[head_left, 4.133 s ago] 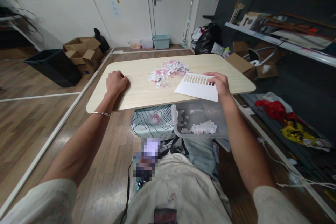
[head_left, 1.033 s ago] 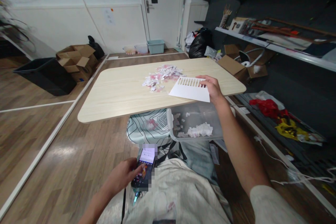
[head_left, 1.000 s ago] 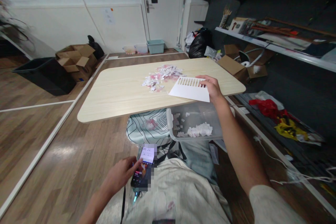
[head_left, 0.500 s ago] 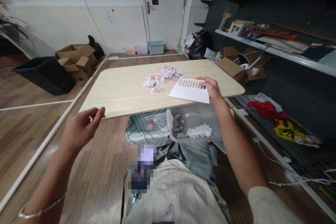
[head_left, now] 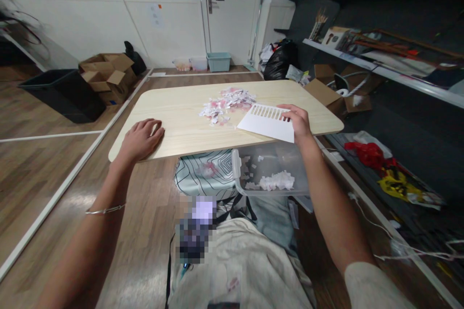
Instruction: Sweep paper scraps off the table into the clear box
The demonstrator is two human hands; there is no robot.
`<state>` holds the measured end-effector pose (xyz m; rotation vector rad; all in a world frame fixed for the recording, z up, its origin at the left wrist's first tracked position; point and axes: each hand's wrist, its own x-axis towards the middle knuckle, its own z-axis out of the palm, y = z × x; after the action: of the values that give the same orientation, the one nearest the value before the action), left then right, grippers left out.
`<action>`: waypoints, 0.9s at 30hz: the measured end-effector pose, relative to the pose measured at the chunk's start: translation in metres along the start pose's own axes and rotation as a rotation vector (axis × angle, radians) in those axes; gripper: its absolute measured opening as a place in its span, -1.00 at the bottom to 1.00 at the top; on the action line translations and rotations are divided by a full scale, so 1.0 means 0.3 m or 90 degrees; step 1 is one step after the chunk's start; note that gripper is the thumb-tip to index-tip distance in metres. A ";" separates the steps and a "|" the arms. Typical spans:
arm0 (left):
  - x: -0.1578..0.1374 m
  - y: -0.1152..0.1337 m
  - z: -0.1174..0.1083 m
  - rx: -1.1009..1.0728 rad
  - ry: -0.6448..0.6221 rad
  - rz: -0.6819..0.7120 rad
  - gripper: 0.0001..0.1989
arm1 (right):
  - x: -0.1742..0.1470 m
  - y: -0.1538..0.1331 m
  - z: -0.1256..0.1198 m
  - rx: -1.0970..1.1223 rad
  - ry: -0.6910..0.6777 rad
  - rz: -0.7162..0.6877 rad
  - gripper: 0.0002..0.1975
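Observation:
My right hand (head_left: 299, 123) grips the right end of a flat white plastic scraper (head_left: 266, 124) with a row of slots along its far edge. The scraper lies at the near edge of a light wooden table (head_left: 177, 106). Just beyond it is a pile of small paper scraps (head_left: 230, 101), white with some pink. My left hand (head_left: 143, 139) rests on the table's near left part, fingers loosely bent and apart, with nothing in it. Below the table's near edge, a clear plastic bin (head_left: 237, 171) holds more white paper scraps (head_left: 277, 181).
A patterned pale blue stool (head_left: 203, 174) stands under the table edge beside the bin. To the left are a black trash bin (head_left: 65, 99) and cardboard boxes (head_left: 108, 77). Shelving (head_left: 384, 67) runs along the right wall, with an open carton (head_left: 326, 94) below it.
My left hand has moved forward and right from beyond the table's front left edge and come down onto the tabletop. My right hand still holds the scraper in about the same place.

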<state>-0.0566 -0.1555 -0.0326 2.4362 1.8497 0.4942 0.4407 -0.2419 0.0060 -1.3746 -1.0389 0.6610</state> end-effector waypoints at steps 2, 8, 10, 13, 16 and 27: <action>0.000 -0.007 0.005 -0.002 0.001 -0.009 -0.36 | 0.003 0.000 -0.003 0.027 0.041 -0.007 -0.60; 0.017 -0.024 0.012 -0.017 -0.004 -0.004 -0.29 | 0.004 -0.002 -0.038 0.014 0.091 -0.043 -0.65; 0.021 -0.026 0.012 -0.019 -0.011 -0.004 -0.28 | -0.003 -0.005 -0.043 -0.002 0.078 -0.033 -0.65; 0.024 -0.028 0.009 -0.023 -0.013 -0.009 -0.28 | -0.019 -0.014 -0.035 -0.014 0.043 -0.021 -0.63; 0.024 -0.025 0.004 -0.025 -0.016 -0.007 -0.28 | -0.033 -0.022 -0.023 -0.026 -0.007 -0.018 -0.63; 0.028 -0.037 0.007 -0.037 -0.017 -0.015 -0.32 | -0.026 -0.016 -0.041 -0.058 -0.045 -0.025 -0.64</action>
<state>-0.0643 -0.1440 -0.0353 2.3689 1.8258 0.5034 0.4473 -0.2551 0.0106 -1.4142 -1.1609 0.6437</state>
